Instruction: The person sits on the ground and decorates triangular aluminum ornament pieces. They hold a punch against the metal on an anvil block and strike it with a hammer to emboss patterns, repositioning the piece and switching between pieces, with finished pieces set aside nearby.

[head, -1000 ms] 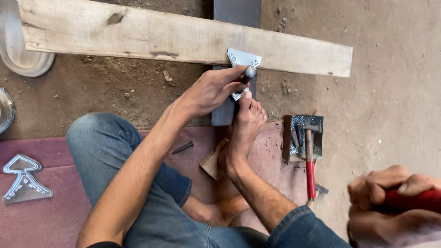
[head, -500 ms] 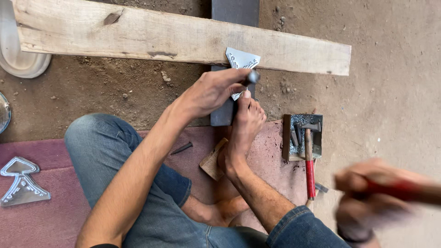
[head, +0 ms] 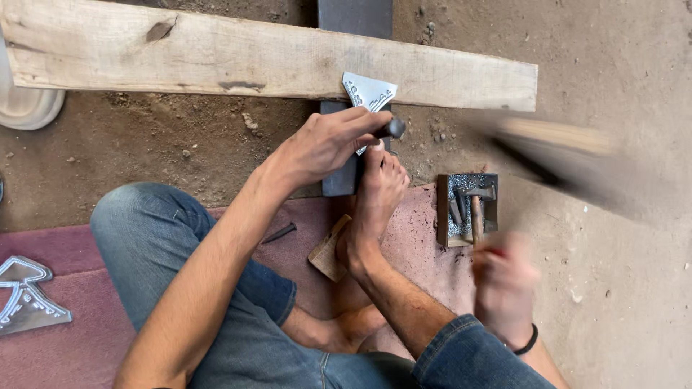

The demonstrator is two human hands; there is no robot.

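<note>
My left hand point(head: 324, 144) is closed around a short dark punch point(head: 393, 129), its tip set on a small patterned metal sheet point(head: 367, 92). The sheet lies on a dark steel bar point(head: 353, 18) that passes under a long wooden plank point(head: 216, 61). My bare foot point(head: 378, 191) presses on the bar just below the sheet. My right hand point(head: 501, 284), blurred, grips a red-handled hammer point(head: 555, 155). The hammer is a motion-blurred streak to the right of the punch.
A small tray point(head: 443, 209) holding a hammer and punches sits right of my foot. A wood scrap point(head: 328, 252) and a thin dark rod point(head: 280, 232) lie on the maroon mat point(head: 65, 346). A cut metal ornament point(head: 25, 295) is far left, a white round object point(head: 25, 108) upper left.
My right hand has moved left from the lower right corner, and the hammer now swings as a blur above the tray. My left hand and the punch stay on the sheet.
</note>
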